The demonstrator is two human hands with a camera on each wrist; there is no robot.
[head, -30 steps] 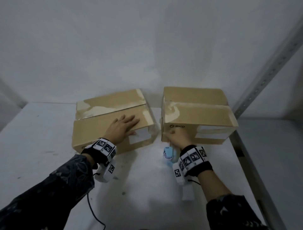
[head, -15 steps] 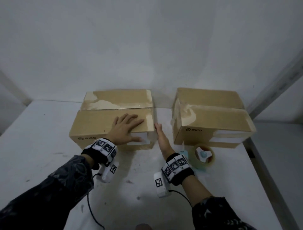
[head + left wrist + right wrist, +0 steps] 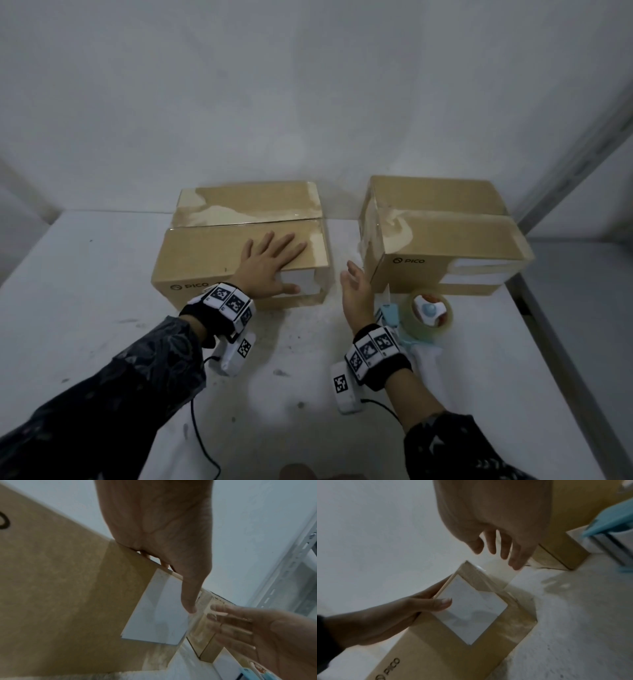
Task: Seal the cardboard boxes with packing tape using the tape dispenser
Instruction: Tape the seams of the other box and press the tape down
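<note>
So there's a white table (image 3: 102,308) against a pale wall (image 3: 308,85), with a grey slotted metal upright (image 3: 582,147) running up the right side. Cables trail off the wrist cameras toward the near edge.

Two cardboard boxes sit side by side near the wall, a gap between them. The left box (image 3: 205,260) has its long axis running left to right, printed logo side facing the person, and glossy tape along the top seam and over the right end. The right box (image 3: 462,240) lies the same way, slightly turned, also taped (the tape looks wrinkled at its left end).

The left hand (image 3: 270,263) lies flat on the left box's top, fingers spread and straight, thumb hanging down over the white label (image 3: 471,609) on the front face. The right hand (image 3: 356,291) hovers in the gap between the boxes, fingers straight and loose, holding nothing.

The tape dispenser (image 3: 424,315) sits on the table just in front of the right box, right beside the right wrist, roll toward the box, pale blue frame toward the wrist.
</note>
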